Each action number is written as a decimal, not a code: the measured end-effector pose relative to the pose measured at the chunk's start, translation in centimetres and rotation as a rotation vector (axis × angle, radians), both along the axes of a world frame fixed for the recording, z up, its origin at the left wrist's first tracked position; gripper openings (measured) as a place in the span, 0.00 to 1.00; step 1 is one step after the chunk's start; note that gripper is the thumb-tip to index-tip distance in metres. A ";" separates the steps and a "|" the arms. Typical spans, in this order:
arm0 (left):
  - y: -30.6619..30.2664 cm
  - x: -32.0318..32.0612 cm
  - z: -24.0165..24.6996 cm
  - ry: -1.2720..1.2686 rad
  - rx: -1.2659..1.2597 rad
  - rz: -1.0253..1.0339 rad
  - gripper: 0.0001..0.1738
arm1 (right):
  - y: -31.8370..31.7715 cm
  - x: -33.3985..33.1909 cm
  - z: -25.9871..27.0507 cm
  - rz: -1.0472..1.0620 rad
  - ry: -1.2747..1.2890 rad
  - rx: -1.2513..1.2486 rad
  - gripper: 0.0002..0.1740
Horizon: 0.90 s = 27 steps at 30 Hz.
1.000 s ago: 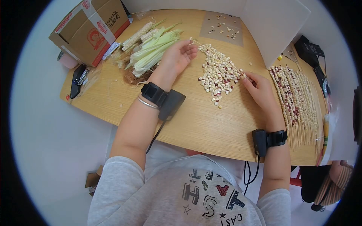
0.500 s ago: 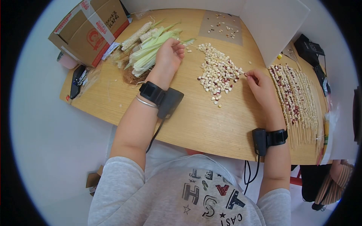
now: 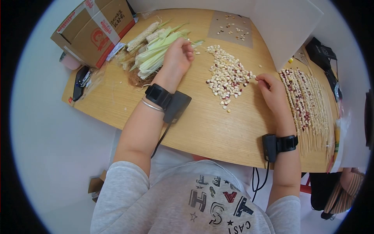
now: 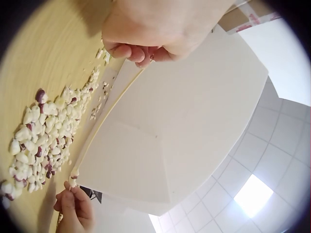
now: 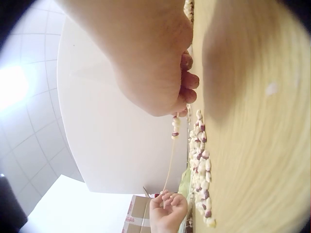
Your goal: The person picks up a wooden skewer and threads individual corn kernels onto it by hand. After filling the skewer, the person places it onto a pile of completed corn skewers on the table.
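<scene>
A thin wooden skewer (image 4: pixel 99 123) spans the gap between the two hands, bowing slightly. My left hand (image 3: pixel 178 56), beside the corn husks, grips one end of it with curled fingers. At the other end, my right hand (image 3: pixel 272 90) pinches the skewer between thumb and fingers. A few white and dark red corn kernels (image 5: pixel 175 127) are threaded on the skewer close to the right fingertips. Below it on the table lies a loose pile of corn kernels (image 3: pixel 228 76), mostly cream with some dark red ones.
Corn husks (image 3: pixel 150 62) and cobs lie at the left, near a cardboard box (image 3: pixel 93 37). Rows of skewers full of kernels (image 3: pixel 303 97) lie at the right. A white panel (image 3: pixel 288 33) stands behind them. Scattered kernels lie on a grey sheet (image 3: pixel 230 39) at the back.
My left hand has moved left from the pile toward the husks. My right hand has shifted slightly right, off the pile's edge, still pinching the skewer end.
</scene>
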<state>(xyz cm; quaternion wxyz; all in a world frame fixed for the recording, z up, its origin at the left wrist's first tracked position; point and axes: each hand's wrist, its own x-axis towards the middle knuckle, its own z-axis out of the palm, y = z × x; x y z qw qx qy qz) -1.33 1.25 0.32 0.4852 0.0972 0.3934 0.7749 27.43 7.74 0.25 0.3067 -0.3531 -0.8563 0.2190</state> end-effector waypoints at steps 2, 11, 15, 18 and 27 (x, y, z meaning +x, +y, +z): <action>-0.1 0.1 0.1 0.008 0.012 -0.015 0.04 | -0.1 0.0 0.2 -0.033 -0.004 0.004 0.07; 0.0 1.4 -0.1 0.057 0.022 -0.139 0.05 | -0.6 -0.2 0.4 0.011 0.009 -0.005 0.08; -0.2 4.2 0.0 0.226 0.097 -0.290 0.04 | -1.1 -0.8 0.4 0.046 0.044 -0.069 0.09; -0.5 5.3 0.3 0.330 0.054 -0.486 0.05 | -1.2 -0.9 0.2 0.059 0.091 -0.107 0.09; -1.2 7.1 0.6 0.462 -0.018 -0.691 0.07 | -1.9 -1.6 0.3 0.095 0.112 -0.164 0.08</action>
